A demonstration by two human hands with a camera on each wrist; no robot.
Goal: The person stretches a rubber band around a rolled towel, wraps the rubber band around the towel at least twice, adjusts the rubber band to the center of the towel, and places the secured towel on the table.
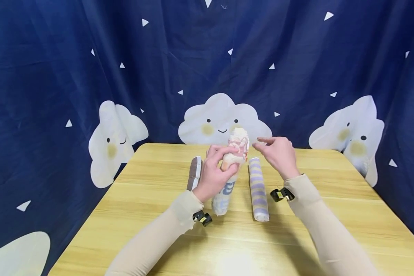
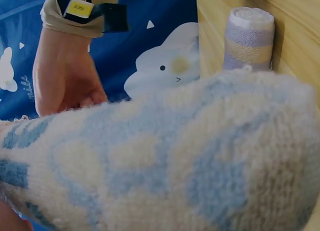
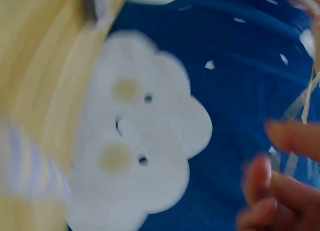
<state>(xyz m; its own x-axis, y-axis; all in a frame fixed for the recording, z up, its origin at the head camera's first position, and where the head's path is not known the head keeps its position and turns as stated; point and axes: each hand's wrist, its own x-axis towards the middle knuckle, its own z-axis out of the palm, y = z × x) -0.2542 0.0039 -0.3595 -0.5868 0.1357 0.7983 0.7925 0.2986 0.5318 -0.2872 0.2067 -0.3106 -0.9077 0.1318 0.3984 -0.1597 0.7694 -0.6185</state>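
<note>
My left hand (image 1: pixel 216 170) grips a rolled towel (image 1: pixel 224 199), cream with blue and pink patterns, tilted over the table. Its thick, fuzzy blue-and-cream side fills the lower left wrist view. Beside the roll's upper end is my right hand (image 1: pixel 277 153), thumb and fingertips bent toward each other. In the right wrist view, thin pale strands (image 3: pixel 308 98) run near its blurred fingers (image 3: pixel 295 138); I cannot tell whether they pinch a strand. Right of the held roll lies a purple-and-cream striped rolled towel (image 1: pixel 258 191). A brown-and-white roll (image 1: pixel 194 172) lies partly behind my left hand.
The light wooden table (image 1: pixel 151 176) spreads beneath the rolls. Around its back and sides hangs a dark blue curtain (image 1: pixel 179 50) printed with clouds and small white triangles. Each wrist carries a small black camera, such as the left one (image 1: pixel 202 218).
</note>
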